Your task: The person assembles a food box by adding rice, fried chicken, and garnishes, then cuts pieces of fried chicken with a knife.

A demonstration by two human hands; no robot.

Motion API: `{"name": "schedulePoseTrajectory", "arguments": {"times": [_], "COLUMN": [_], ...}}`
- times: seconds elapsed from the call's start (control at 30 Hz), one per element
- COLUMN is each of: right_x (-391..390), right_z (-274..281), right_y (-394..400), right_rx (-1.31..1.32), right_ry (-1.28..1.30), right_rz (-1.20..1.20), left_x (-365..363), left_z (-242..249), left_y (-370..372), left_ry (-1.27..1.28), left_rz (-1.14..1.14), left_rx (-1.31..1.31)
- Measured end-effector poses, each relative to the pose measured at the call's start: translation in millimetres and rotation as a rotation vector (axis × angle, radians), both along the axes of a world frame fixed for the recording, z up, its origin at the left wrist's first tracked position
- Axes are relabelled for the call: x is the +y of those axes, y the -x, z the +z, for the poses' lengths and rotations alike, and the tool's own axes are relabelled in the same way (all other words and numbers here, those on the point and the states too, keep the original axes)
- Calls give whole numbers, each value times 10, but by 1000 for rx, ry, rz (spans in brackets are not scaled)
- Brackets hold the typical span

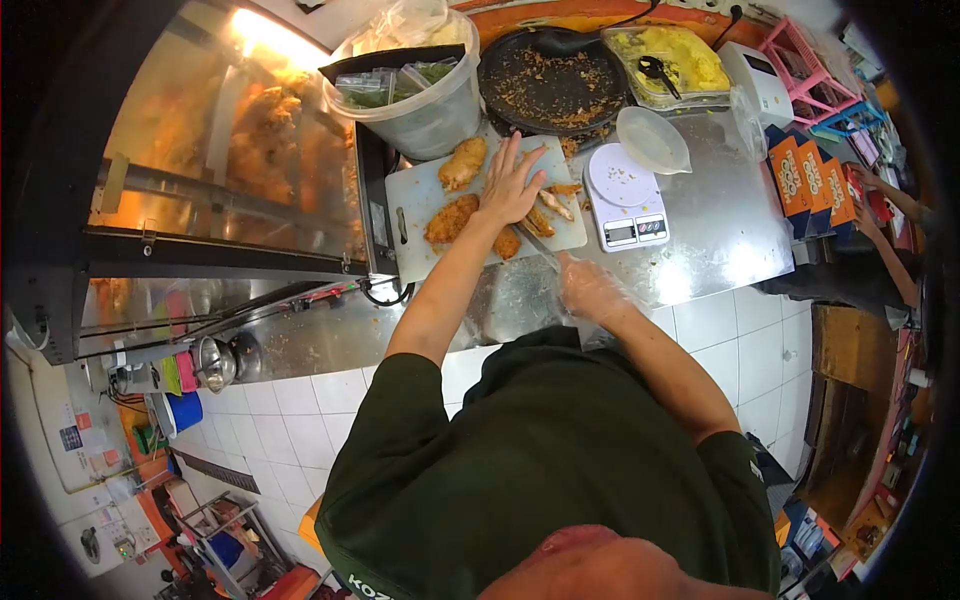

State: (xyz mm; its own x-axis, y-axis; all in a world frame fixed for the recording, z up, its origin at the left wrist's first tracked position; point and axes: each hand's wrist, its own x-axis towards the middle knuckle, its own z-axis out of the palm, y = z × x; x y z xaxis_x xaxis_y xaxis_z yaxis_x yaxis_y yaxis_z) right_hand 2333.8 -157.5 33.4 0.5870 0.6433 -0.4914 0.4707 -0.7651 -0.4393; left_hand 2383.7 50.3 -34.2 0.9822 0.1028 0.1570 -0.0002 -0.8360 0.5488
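Left hand (510,185) lies flat, fingers spread, pressing a fried cutlet (506,243) on the cutting board (410,225). Gloved right hand (590,285) grips a knife (537,245) — blade pointing up-left toward the cutlet.

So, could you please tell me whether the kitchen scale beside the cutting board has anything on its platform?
Nearly bare: the scale platform shows only a few crumbs; the clear bowl sits behind it.

— What sits on the steel counter (720,225)?

— A white cutting board (415,215), a digital scale (625,195) just beside it, a clear tub (430,115) and a dark round pan (550,85) behind.

— And to the right?

— Orange boxes (810,180) near the edge, a yellow-filled tray (675,60) at the back.
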Motion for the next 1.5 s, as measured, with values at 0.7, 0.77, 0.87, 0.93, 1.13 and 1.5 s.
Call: {"name": "schedulePoseTrajectory", "arguments": {"times": [0.7, 0.77, 0.87, 0.93, 1.13, 1.5], "right_x": [-95, -72, 8, 47, -109, -186], "right_z": [269, 186, -152, -232, -189, 409], "right_y": [222, 209, 253, 143, 242, -65], "right_rx": [95, 85, -18, 11, -43, 63], "right_ry": [180, 187, 209, 154, 221, 260], "right_rz": [14, 60, 96, 102, 144, 150], "left_x": [-72, -387, -398, -449, -559, 67], "left_z": [55, 49, 51, -18, 75, 216], "left_y": [140, 346, 321, 351, 527, 968], "left_ry": [304, 201, 133, 202, 186, 708], "left_rz": [-26, -92, -108, -43, -115, 464], "left_rx": [-247, -178, -160, -215, -157, -627]}}
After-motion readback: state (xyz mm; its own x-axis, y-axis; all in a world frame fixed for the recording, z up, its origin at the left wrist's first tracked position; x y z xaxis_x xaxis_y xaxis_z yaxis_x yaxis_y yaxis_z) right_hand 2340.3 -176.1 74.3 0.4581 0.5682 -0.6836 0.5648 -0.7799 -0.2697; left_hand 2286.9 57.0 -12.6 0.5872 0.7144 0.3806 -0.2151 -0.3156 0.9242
